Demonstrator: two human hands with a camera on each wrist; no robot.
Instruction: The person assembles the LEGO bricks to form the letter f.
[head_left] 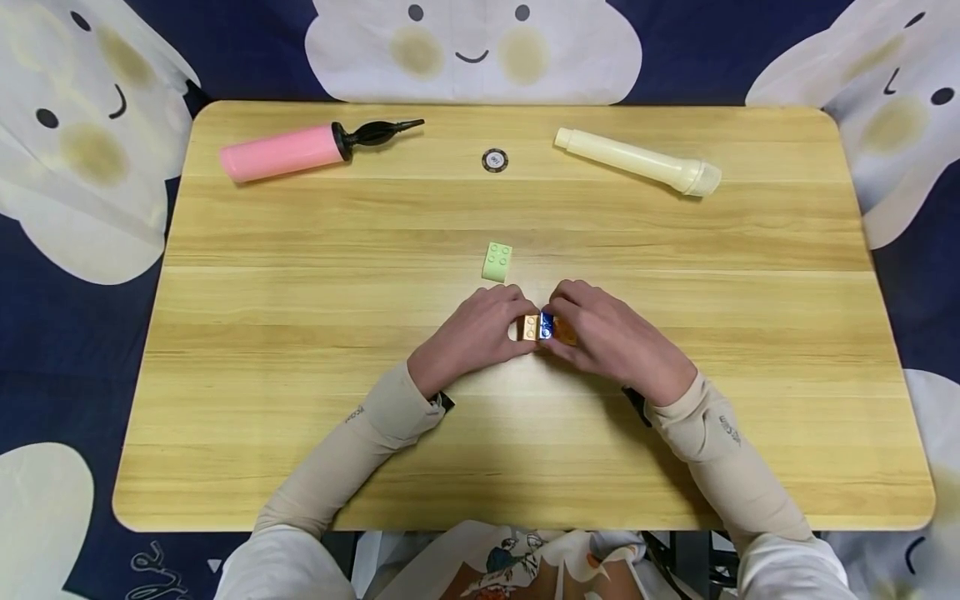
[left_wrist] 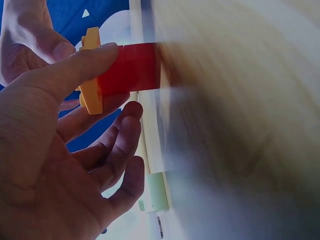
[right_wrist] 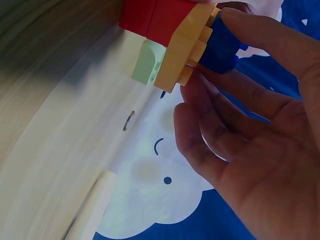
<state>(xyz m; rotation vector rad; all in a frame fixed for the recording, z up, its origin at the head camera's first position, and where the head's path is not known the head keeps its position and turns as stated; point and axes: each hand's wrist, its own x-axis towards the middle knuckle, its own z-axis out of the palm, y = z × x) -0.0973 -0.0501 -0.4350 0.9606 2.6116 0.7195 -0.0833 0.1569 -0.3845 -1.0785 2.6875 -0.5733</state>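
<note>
Two red bricks (left_wrist: 135, 67) stand stacked close over the tabletop, with a wider orange brick (right_wrist: 176, 52) across their top. A blue brick (right_wrist: 218, 47) sits over the orange brick's studs, near its middle. My left hand (head_left: 480, 332) grips the stack from the side, its thumb against the red and orange bricks and the other fingers loosely curved. Thumb and fingers of my right hand (head_left: 603, 332) pinch the blue brick. From above, the hands cover part of the stack. Just beyond them lies a light green brick (head_left: 497, 262) with studs.
A pink hand pump (head_left: 281, 154) with a black nozzle lies at the back left of the wooden table (head_left: 300, 225). Near the back middle is a dark-rimmed round chip (head_left: 495, 160). At the back right lies a cream microphone-shaped thing (head_left: 633, 160).
</note>
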